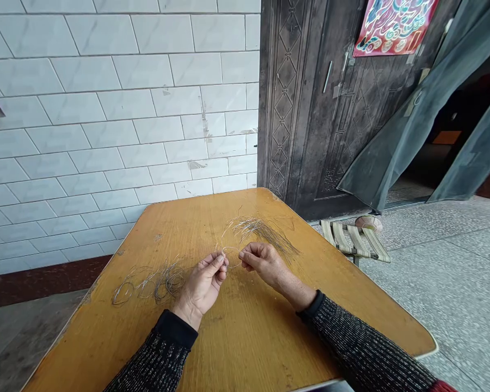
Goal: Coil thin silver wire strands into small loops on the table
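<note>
Over the middle of the table, my left hand (207, 277) pinches a thin wire between thumb and fingers. The wire (231, 248) bends in a loop across to my right hand (265, 262), whose thumb and forefinger are closed on it as well. Left of my left hand lies a tangle of coiled thin wires (163, 280). Beyond my right hand rests a loose bundle of straighter thin wires (265, 231). The wire's ends inside my fingers are hidden.
The wooden table (245, 337) has a pale edge and stands near a white tiled wall (118, 120). A dark carved door (306, 109) is behind it. To the right are a strapped folding stool (353, 239) and a grey-green curtain (408, 136).
</note>
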Available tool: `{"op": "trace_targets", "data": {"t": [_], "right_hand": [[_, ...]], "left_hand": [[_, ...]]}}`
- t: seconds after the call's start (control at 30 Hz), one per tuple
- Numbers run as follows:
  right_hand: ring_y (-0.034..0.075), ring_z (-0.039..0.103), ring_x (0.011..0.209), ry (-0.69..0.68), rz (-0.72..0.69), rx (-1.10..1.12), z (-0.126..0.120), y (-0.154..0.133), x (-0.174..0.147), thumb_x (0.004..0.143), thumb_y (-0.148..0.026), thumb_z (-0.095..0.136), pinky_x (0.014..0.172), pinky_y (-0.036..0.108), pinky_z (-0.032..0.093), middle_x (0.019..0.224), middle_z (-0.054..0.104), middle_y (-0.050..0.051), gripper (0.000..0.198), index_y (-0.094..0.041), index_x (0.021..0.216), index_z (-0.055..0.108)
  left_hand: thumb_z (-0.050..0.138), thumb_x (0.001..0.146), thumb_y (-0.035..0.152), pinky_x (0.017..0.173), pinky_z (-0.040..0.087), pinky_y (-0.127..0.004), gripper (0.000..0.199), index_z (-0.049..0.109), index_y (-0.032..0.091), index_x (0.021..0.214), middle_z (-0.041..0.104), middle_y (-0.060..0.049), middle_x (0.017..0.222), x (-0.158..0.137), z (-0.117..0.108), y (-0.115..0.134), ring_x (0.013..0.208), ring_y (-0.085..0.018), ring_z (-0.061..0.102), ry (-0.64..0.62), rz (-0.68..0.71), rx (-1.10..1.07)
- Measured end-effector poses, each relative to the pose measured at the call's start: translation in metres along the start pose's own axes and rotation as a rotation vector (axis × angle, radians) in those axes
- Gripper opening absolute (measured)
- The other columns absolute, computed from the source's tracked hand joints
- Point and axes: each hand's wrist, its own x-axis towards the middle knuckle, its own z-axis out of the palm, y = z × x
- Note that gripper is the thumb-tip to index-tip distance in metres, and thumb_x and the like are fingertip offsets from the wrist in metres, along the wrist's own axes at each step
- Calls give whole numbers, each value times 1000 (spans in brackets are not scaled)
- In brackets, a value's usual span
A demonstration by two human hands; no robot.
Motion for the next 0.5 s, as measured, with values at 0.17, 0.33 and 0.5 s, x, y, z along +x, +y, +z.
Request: {"op": "trace_targets", "data": {"t": [0.17,0.33,0.5], "right_hand": [[6,44,42,-22,33,57,0,-4,0,68,-37,60,43,19,35,49,54,-3,26,-17,55,50],[6,42,39,-18,55,118,-1,-7,-1,66,-40,61,41,19,34,50,53,-4,27,-17,56,52],[5,43,39,0,52,138,-1,-5,0,65,-37,60,39,19,34,53,54,-4,21,-16,64,56]], "left_hand": [[72,64,17,48,43,-10,15,62,12,72,58,1,68,1,-3,1,54,-2,50,-27,36,51],[74,62,24,47,41,-13,22,60,14,75,59,1,70,-1,-1,2,54,-3,51,-8,65,165],[70,64,31,45,38,-16,23,59,15,77,58,1,74,-6,5,1,53,-5,50,-1,118,310]]}}
